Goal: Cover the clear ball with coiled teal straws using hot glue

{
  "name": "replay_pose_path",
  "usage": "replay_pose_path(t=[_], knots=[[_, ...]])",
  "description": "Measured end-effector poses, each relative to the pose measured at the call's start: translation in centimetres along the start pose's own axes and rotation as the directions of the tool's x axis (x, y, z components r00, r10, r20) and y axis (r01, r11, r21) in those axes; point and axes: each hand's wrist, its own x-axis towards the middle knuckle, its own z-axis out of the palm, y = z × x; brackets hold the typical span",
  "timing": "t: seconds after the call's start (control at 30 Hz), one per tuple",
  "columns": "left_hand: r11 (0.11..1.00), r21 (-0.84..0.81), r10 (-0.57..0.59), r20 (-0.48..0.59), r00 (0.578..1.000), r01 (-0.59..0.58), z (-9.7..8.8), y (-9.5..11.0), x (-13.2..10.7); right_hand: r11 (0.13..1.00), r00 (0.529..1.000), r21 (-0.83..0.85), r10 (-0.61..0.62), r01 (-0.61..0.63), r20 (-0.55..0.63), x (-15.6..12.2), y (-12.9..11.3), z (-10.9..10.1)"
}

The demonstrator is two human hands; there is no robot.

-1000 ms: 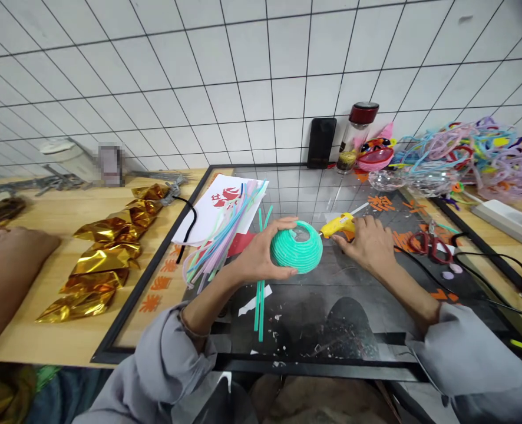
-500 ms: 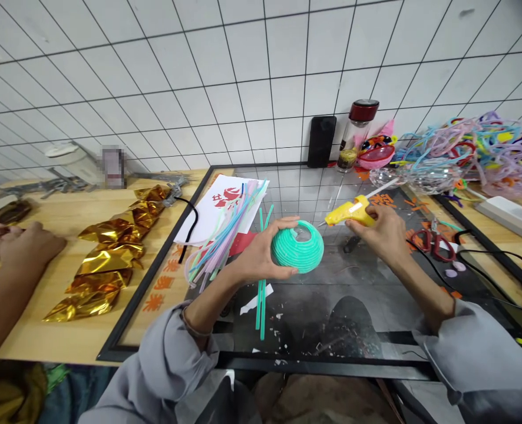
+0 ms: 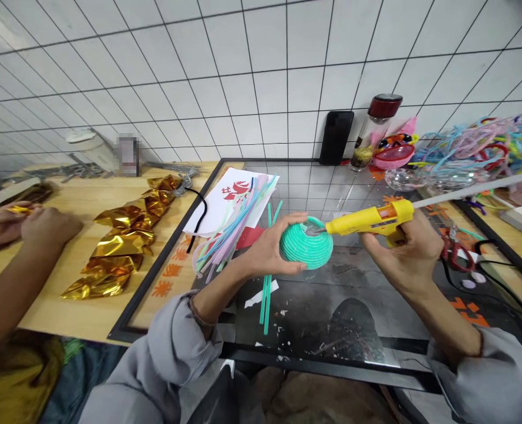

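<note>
A round, hollow green bowl of coiled strips (image 3: pixel 307 250) is held between the thumb and fingers of my left hand (image 3: pixel 272 250), its opening tilted up and to the right. My right hand (image 3: pixel 405 250) grips a yellow glue gun (image 3: pixel 367 219) by its handle. The gun's nozzle reaches into the opening of the bowl; whether the tip touches it I cannot tell. From the gun's back end a long whitish glue stick (image 3: pixel 473 192) sticks out. Below my left hand lie green strips (image 3: pixel 267 303) and a torn scrap of white paper (image 3: pixel 261 294).
Pastel pipe cleaners (image 3: pixel 234 227) lie on white paper (image 3: pixel 217 191). Crumpled gold foil (image 3: pixel 119 247) is to the left, near a co-worker's hands (image 3: pixel 44 229). A black phone (image 3: pixel 336 138) and a glass bottle (image 3: pixel 371 138) stand by the wall. Red-handled scissors (image 3: pixel 458 253) lie right, beside black cables.
My right hand has turned the glue gun and brought its nozzle to the bowl's opening. Its glue stick now shows at full length. My left hand still holds the bowl.
</note>
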Motion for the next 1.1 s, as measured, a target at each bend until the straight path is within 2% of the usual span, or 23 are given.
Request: replay_pose_path(t=[0.1,0.33,0.53,0.77,1.1], knots=[[1.000,-0.013,0.003,-0.004,1.000,-0.003,0.1,0.1,0.1,0.999,0.999,-0.008,-0.040,0.040,-0.034,-0.5,-0.3,0.3],[1.000,-0.005,0.022,-0.007,1.000,-0.022,0.2,-0.1,0.2,0.992,0.999,-0.119,0.046,-0.044,0.017,-1.2,-0.7,0.6],[1.000,0.005,0.024,-0.009,1.000,-0.023,0.2,0.1,0.2,0.997,1.000,-0.082,0.018,-0.016,0.025,-1.2,-0.8,0.9],[1.000,-0.008,0.004,-0.018,1.000,-0.004,0.2,0.0,0.3,0.992,0.995,-0.094,0.086,-0.081,0.052,-1.1,-0.8,1.2],[1.000,-0.014,-0.023,-0.017,1.000,0.022,0.1,0.5,0.3,0.993,0.994,-0.094,0.080,-0.073,0.081,-0.9,-0.9,1.1]])
